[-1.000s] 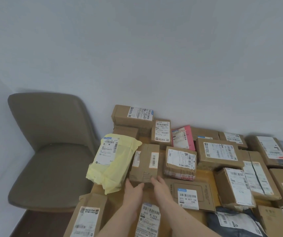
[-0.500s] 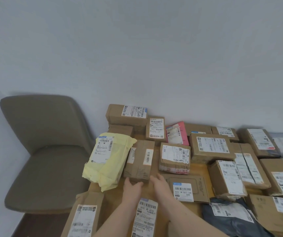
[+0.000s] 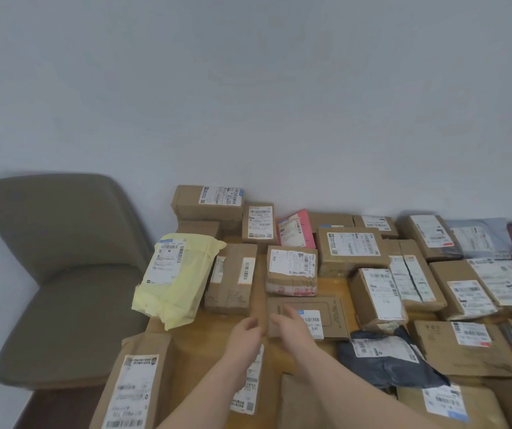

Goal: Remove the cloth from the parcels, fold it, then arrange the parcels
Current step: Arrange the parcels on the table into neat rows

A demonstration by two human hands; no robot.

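Many parcels lie on a wooden table [image 3: 205, 345] by a plain wall. The left hand [image 3: 243, 334] hangs over bare wood with its fingers loosely bent, and it holds nothing. The right hand [image 3: 291, 325] rests on the left end of a flat brown box [image 3: 326, 308], with its fingers lying loose on top. Just behind the left hand is a tall brown box [image 3: 233, 278], not touched by it. A yellow bag parcel [image 3: 177, 278] leans beside that box. A dark grey bag parcel [image 3: 387, 360] lies near the right arm. A brown chair [image 3: 59, 274] stands to the left. No cloth can be seen on the parcels.
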